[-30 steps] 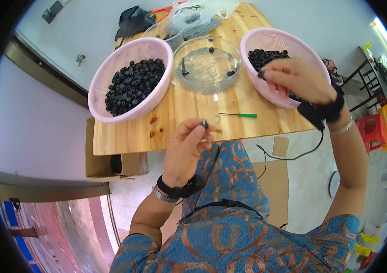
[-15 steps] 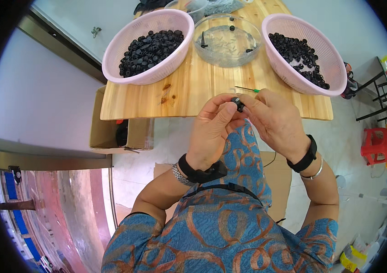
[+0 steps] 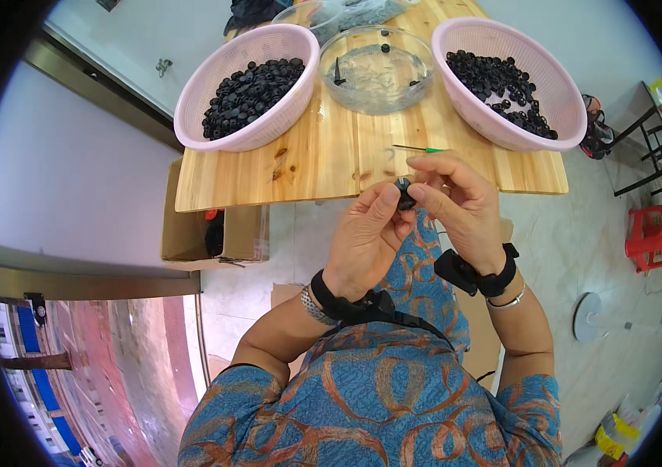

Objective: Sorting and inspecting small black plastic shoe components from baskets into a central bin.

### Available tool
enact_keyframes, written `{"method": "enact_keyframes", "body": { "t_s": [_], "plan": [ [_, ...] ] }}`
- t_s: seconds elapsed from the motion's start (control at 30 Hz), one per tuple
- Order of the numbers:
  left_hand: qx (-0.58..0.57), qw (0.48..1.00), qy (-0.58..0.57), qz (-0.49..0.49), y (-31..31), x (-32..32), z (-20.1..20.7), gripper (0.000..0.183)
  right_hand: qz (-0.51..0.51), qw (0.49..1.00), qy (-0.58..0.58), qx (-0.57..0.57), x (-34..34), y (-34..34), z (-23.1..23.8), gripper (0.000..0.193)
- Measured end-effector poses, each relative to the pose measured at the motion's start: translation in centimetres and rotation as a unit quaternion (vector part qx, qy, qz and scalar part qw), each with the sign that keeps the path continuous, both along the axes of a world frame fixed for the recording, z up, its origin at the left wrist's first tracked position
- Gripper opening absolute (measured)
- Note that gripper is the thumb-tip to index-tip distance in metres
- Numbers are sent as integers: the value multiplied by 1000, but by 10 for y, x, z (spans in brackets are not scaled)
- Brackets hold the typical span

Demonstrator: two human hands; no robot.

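Above the table's near edge, my left hand (image 3: 362,237) pinches a small black plastic part (image 3: 404,194) between thumb and fingers. A pale, shiny bit shows at the part's top. My right hand (image 3: 465,204) is beside it, thumb tip close against the part and index finger raised away from the thumb. Whether that thumb touches the part, I cannot tell. Just beyond my right fingers lies a thin screwdriver (image 3: 410,147) with a green handle, partly covered by the hand.
On the wooden table (image 3: 308,175) stand a left pink basket (image 3: 300,109) and a right pink basket (image 3: 568,117), both holding many black parts. Between them, a clear round dish (image 3: 378,105) contains small clear pieces and a few black ones. A cardboard box (image 3: 245,233) sits below left.
My right hand has opened its pinch, with index finger and thumb now apart, and its wrist has turned. My left hand keeps the black part. The whole view has shifted slightly.
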State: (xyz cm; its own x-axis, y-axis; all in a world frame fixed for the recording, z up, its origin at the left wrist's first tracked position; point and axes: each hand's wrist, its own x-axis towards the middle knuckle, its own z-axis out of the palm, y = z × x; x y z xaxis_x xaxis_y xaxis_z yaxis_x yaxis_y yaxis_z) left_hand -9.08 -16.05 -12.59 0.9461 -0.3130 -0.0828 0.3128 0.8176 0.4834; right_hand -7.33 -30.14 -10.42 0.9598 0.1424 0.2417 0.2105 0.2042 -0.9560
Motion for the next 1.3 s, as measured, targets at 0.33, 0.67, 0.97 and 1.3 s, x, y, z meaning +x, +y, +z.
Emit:
{"method": "enact_keyframes", "body": {
  "t_s": [0.33,0.67,0.97,1.3],
  "plan": [
    [63,992,-15,-110,17,1,-4,32,107,979,-115,-129,5,-22,5,22],
    [51,995,-38,-77,28,7,-19,21,98,993,9,62,-1,-21,0,25],
    [125,991,-42,6,21,4,3,19,80,987,33,134,-4,-17,-13,23],
    [322,916,-235,38,10,14,12,21,106,974,42,195,-9,-15,-24,19]
  ]
}}
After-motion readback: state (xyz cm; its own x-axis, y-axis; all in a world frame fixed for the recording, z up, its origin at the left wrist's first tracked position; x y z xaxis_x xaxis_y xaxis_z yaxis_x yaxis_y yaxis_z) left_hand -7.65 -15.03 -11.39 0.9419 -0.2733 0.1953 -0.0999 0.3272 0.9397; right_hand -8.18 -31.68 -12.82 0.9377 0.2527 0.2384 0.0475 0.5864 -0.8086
